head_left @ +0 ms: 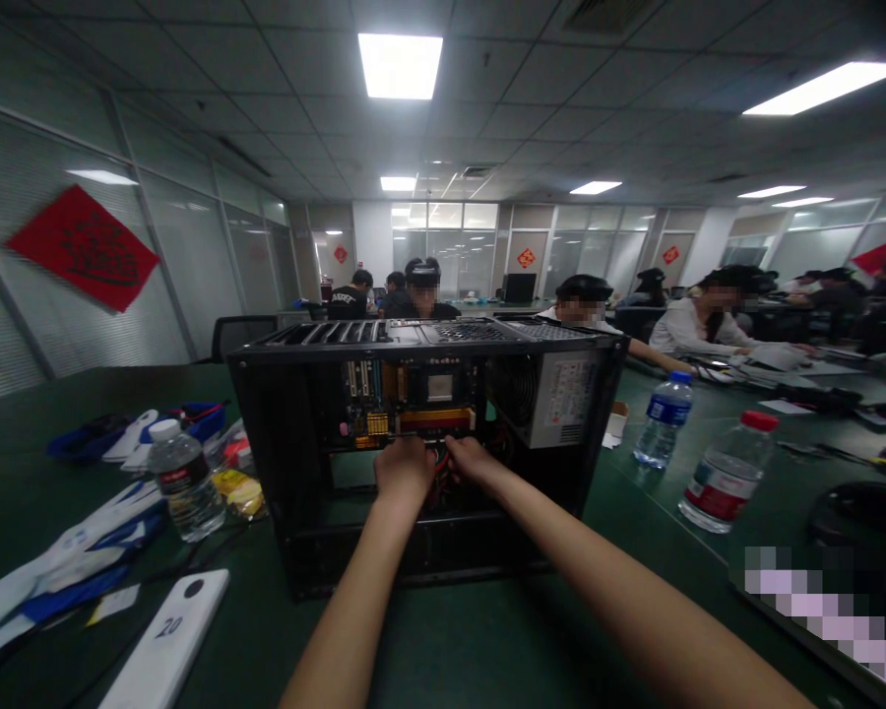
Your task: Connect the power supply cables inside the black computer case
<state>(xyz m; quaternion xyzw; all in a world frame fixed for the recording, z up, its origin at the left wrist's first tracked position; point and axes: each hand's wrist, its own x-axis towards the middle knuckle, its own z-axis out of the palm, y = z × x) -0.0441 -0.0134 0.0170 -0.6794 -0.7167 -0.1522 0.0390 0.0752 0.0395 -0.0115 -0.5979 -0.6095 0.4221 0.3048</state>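
Observation:
An opened black computer case [428, 542] stands on the green table with its inside facing me. Inside it sits a motherboard [439, 386], with a power supply [559, 399] at the upper right. My left hand [405, 468] is closed at the motherboard's lower edge; its fingertips are hidden, and I cannot make out what they hold. Beside it, my right hand [474, 461] has its fingers pressed together on thin power supply cables [441, 461], some red and some dark. The two hands are close together, with the cables between them.
Left on the table [479, 640] are a water bottle [184, 483], a yellow packet [240, 492], gloves [74, 542] and a white slab marked 20 [166, 640]. To the right stand a blue-capped bottle [663, 423] and a red-capped bottle [728, 478]. Several people sit beyond.

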